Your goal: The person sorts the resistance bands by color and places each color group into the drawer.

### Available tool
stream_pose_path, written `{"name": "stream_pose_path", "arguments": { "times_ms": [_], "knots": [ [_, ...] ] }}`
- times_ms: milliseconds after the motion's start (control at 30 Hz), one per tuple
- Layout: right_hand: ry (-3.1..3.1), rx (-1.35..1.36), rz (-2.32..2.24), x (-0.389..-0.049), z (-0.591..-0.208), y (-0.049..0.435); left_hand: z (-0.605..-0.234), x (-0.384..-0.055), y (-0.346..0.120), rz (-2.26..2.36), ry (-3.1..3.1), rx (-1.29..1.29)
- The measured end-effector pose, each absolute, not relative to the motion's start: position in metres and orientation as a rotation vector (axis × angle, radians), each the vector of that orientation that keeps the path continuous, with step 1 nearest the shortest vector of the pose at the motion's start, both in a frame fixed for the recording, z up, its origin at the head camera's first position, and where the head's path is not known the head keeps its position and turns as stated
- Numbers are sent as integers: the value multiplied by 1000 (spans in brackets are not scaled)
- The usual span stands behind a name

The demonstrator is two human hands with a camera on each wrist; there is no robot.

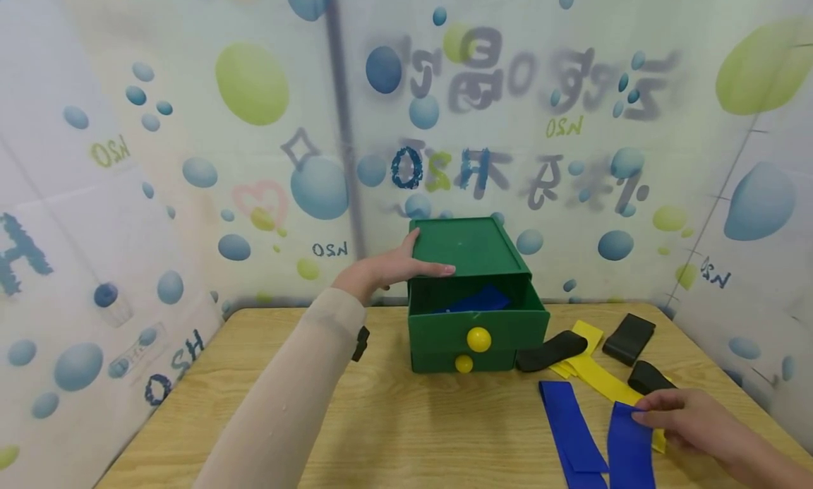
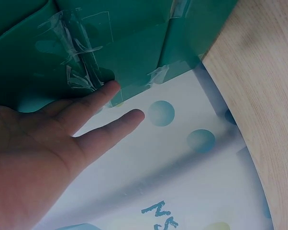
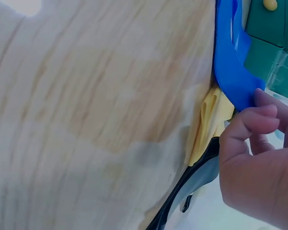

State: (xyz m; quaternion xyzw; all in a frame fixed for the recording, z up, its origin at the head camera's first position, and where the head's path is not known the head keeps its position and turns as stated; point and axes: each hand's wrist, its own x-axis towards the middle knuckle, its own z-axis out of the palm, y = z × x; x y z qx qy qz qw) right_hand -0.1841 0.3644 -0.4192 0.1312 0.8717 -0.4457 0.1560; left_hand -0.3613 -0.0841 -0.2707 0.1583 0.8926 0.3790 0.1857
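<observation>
A green two-drawer box (image 1: 466, 245) stands on the table, its upper drawer (image 1: 441, 330) pulled out with a blue band (image 1: 485, 300) inside. My left hand (image 1: 400, 265) rests at the box's top left edge, thumb across the top; in the left wrist view its fingers stretch along the taped green side (image 2: 129, 52). At front right, my right hand (image 1: 695, 422) pinches the end of a flat blue band (image 1: 630, 447) between thumb and fingers. The right wrist view shows this band (image 3: 227, 62) bending down from the fingertips. Another blue band (image 1: 571, 425) lies just left of it.
Yellow bands (image 1: 600, 379) lie right of the box, among black folded bands (image 1: 629, 337). One black band (image 1: 552, 351) touches the box's right front corner. Yellow round knobs (image 1: 479, 339) stick out from the drawers. A patterned curtain (image 1: 254, 157) hangs behind the table (image 1: 381, 418).
</observation>
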Motion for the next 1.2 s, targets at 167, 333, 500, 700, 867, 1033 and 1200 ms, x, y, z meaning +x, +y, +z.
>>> {"name": "stream_pose_path", "arguments": {
  "times_ms": [167,333,500,700,867,1033,1200],
  "knots": [
    [2469,304,-1312,-184,-413,361,-270,-361,-85,1069,2509,447],
    [2422,144,-1363,-185,-405,364,-270,-360,-85,1067,2513,442],
    [2446,60,-1360,-185,-390,361,-270,-360,-84,1069,2508,444],
    [2479,-5,-1345,-184,-361,354,-269,-360,-84,1070,2507,444],
    [2545,-44,-1302,-183,-338,346,-269,-359,-85,1063,2513,451],
    [2567,-143,-1308,-184,-315,335,-270,-360,-86,1057,2520,452],
    [2614,-199,-1302,-186,-292,322,-271,-360,-85,1052,2521,456]
  ]
}}
